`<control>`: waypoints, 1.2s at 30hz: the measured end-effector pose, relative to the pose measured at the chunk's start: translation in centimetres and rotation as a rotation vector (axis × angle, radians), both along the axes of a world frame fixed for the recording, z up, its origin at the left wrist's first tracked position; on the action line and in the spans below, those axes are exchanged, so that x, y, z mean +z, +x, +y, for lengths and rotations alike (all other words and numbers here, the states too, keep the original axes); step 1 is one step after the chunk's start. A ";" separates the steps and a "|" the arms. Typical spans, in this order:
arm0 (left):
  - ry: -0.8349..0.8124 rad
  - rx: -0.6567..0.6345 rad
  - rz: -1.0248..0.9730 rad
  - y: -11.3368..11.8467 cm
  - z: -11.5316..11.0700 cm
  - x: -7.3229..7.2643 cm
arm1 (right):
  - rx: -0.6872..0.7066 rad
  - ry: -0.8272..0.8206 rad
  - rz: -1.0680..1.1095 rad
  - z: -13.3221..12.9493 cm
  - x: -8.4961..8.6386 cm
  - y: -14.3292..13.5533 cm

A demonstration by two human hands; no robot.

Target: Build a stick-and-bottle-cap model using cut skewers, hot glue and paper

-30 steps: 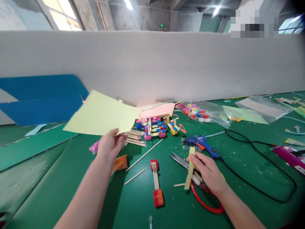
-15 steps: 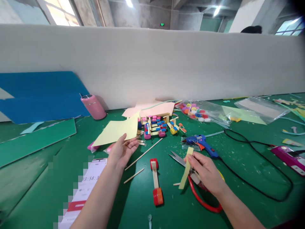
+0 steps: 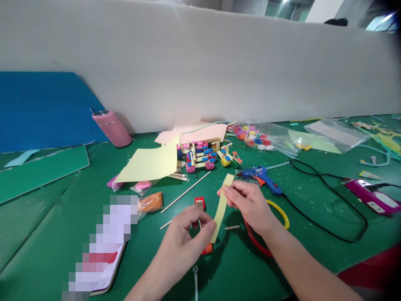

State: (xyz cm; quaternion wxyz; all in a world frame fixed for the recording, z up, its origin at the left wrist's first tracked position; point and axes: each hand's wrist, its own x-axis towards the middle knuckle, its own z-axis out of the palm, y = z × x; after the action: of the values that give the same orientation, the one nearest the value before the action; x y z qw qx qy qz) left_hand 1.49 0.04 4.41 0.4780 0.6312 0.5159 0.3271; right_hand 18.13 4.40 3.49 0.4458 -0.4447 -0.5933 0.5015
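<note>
Between my two hands is a narrow pale-yellow paper strip, tilted. My right hand pinches its upper part between thumb and fingers. At the lower end, my left hand has thumb and fingers closed on the strip. Below them on the green table lies a piece made of sticks with red caps at one end and orange-red ones at the other; my left hand hides its middle. Scissors with red and yellow handles lie under my right hand, their blades hidden. A short stick rests beside the strip.
A blue glue gun with a black cord lies to the right, near a purple power strip. Small cap-and-stick cars stand ahead. A yellow sheet, pink cup and phone are on the left.
My left hand has left the yellow sheet's edge and come to the strip's lower end. My right hand has moved left and up with the strip. The view has tilted down.
</note>
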 end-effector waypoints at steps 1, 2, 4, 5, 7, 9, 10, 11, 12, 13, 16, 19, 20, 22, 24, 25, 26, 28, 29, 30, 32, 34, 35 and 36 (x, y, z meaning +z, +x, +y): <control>-0.034 0.005 -0.018 0.0 -0.1 -0.1 | 0.005 0.020 -0.004 0.0 0.2 -0.2; -0.080 0.018 -0.047 0.0 -0.2 -0.3 | 0.013 0.037 -0.007 0.0 0.4 -0.4; -0.170 0.063 -0.120 -0.1 -0.3 -0.6 | 0.048 0.046 -0.001 -0.1 0.6 -0.8; -0.202 0.086 -0.158 -0.1 -0.4 -0.8 | 0.075 0.036 0.007 -0.1 0.6 -0.9; -0.238 0.124 -0.212 -0.2 -0.4 -1.1 | 0.131 0.012 0.020 -0.4 0.5 -1.2; -0.247 0.147 -0.228 -0.1 -0.3 -1.4 | 0.158 -0.003 0.030 -0.6 0.2 -1.4; -0.248 0.152 -0.223 -0.1 -0.3 -1.5 | 0.161 -0.008 0.038 -0.7 0.0 -1.5; -0.245 0.156 -0.215 0.0 -0.2 -1.5 | 0.161 -0.016 0.048 -0.8 -0.2 -1.6; -0.242 0.155 -0.206 0.0 -0.2 -1.6 | 0.161 -0.026 0.060 -0.8 -0.4 -1.6; -0.239 0.153 -0.197 0.1 -0.1 -1.7 | 0.160 -0.037 0.069 -0.9 -0.5 -1.7; -0.236 0.148 -0.175 0.1 0.0 -1.7 | 0.139 -0.063 0.083 -0.9 -0.9 -1.9; -0.227 0.131 -0.162 0.1 0.0 -1.7 | 0.108 -0.109 0.087 -0.9 -1.1 -2.0; -0.224 0.122 -0.155 0.1 -0.1 -1.6 | 0.092 -0.126 0.083 -0.8 -1.2 -2.0; -0.212 0.110 -0.140 -0.2 -0.1 -1.6 | 0.054 -0.149 0.064 -0.7 -1.5 -2.1; -0.191 0.110 -0.127 -0.6 -0.1 -1.8 | 0.024 -0.159 0.041 -0.6 -1.8 -2.2; -0.175 0.115 -0.117 -0.9 -0.1 -2.0 | 0.018 -0.161 0.030 -0.5 -2.0 -2.2; -0.153 0.123 -0.099 -1.2 -0.2 -2.2 | 0.018 -0.160 0.017 -0.4 -2.2 -2.2; -0.090 0.139 -0.037 -1.9 -0.3 -2.8 | 0.026 -0.152 -0.010 -0.4 -2.6 -2.1; -0.041 0.139 0.002 -2.1 -0.4 -3.1 | 0.030 -0.149 -0.023 -0.3 -2.8 -2.0; 0.011 0.131 0.045 -2.3 -0.6 -3.5 | 0.033 -0.148 -0.034 -0.3 -3.0 -1.9; 0.115 0.101 0.123 -2.5 -0.8 -4.1 | 0.032 -0.149 -0.048 -0.3 -3.4 -1.8; 0.199 0.064 0.199 -2.5 -1.2 -4.7 | 0.034 -0.152 -0.053 -0.3 -3.7 -1.7; 0.227 0.047 0.238 -2.4 -1.3 -5.0 | 0.038 -0.150 -0.055 -0.3 -3.8 -1.6; 0.246 0.030 0.280 -2.3 -1.5 -5.3 | 0.043 -0.141 -0.061 -0.3 -3.9 -1.6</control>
State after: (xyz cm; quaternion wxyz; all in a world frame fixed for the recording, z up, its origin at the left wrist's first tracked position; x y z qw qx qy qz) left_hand -0.80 -1.44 -0.91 0.3161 0.7164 0.5428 0.3037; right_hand 16.52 4.06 -0.38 0.3845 -0.4771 -0.5792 0.5376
